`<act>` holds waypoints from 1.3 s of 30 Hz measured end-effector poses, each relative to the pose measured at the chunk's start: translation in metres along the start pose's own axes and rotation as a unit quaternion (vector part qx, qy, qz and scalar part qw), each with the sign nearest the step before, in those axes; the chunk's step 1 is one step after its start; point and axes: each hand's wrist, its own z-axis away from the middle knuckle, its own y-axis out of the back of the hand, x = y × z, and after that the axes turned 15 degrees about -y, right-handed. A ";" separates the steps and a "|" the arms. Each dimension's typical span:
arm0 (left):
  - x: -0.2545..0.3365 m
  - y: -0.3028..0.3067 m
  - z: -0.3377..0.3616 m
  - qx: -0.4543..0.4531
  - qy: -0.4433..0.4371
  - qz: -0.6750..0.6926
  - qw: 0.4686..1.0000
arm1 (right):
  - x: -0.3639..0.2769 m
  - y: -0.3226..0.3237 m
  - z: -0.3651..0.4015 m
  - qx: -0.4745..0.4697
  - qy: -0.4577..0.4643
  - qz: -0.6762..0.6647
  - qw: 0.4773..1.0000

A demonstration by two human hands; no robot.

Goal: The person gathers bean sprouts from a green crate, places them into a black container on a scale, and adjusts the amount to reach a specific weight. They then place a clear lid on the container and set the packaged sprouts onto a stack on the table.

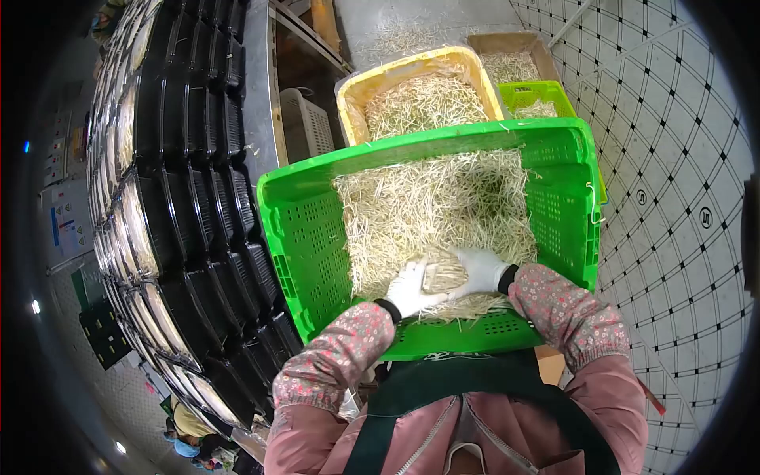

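A large green perforated crate stands in front of me, holding a thick layer of pale, thin sprouts. Near the crate's front edge, my left hand, in a white glove, curls round one side of a bundle of sprouts. My right hand, also white-gloved, cups the other side of that same bundle. Both hands rest low in the sprouts with the thumbs toward each other.
Stacked black trays rise on the left. Beyond the crate are a yellow bin of sprouts, a smaller lime crate and a cardboard box. Another person is at the lower left.
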 end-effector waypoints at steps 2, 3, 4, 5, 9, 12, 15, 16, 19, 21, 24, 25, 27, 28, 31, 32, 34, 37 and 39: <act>-0.008 0.005 -0.019 0.022 0.060 0.040 0.997 | -0.002 0.026 -0.019 -0.116 -0.055 -0.089 0.988; -0.011 0.013 -0.028 -0.012 0.064 0.073 0.995 | -0.002 0.032 -0.025 -0.179 -0.083 -0.135 0.971; -0.015 0.023 -0.039 -0.043 0.066 0.105 0.991 | 0.001 0.027 -0.036 -0.127 -0.067 -0.080 0.986; -0.018 0.031 -0.044 -0.074 0.069 0.136 0.986 | 0.011 0.024 -0.042 -0.100 -0.062 -0.083 0.990; 0.021 0.095 -0.037 0.108 0.046 0.117 0.986 | -0.022 0.098 -0.035 0.012 -0.038 -0.048 0.998; -0.005 0.094 -0.050 0.089 0.028 -0.069 0.993 | -0.012 0.106 -0.051 0.084 0.001 0.078 0.993; -0.033 0.089 -0.039 0.144 -0.033 -0.149 0.978 | 0.004 0.121 -0.048 0.052 -0.100 0.125 0.986; -0.033 0.090 -0.034 0.112 -0.008 -0.147 0.983 | 0.015 0.107 -0.052 0.123 -0.100 0.085 0.984; -0.038 0.074 -0.039 0.100 -0.002 -0.139 0.985 | -0.001 0.093 -0.049 0.145 -0.106 0.105 0.978; -0.031 0.070 -0.056 0.051 0.025 -0.168 0.984 | -0.024 0.088 -0.057 0.081 -0.121 0.153 0.977; -0.034 0.059 -0.084 0.020 0.057 -0.206 0.977 | -0.033 0.075 -0.075 0.077 -0.116 0.201 0.970; -0.043 0.052 -0.093 0.038 0.063 -0.184 0.980 | -0.027 0.072 -0.086 0.082 -0.120 0.190 0.971; -0.055 0.044 -0.105 0.073 0.074 -0.141 0.985 | -0.017 0.068 -0.104 0.093 -0.127 0.168 0.973; -0.055 0.040 -0.108 0.115 0.086 -0.145 0.979 | -0.013 0.065 -0.106 0.135 -0.104 0.135 0.976; -0.066 0.037 -0.111 0.117 0.151 -0.047 0.980 | -0.006 0.063 -0.110 0.082 -0.130 0.057 0.986; -0.070 0.036 -0.109 0.107 0.149 -0.075 0.980 | -0.003 0.064 -0.108 0.078 -0.118 0.059 0.988; -0.045 0.059 -0.095 0.040 0.129 -0.071 0.988 | 0.004 0.066 -0.098 0.069 -0.090 0.062 0.992; -0.012 0.083 -0.065 0.050 0.054 -0.086 0.994 | 0.013 0.076 -0.077 0.233 0.020 0.022 0.972; -0.029 0.074 -0.045 0.118 -0.014 -0.098 0.988 | 0.026 0.092 -0.078 0.148 -0.184 0.064 0.970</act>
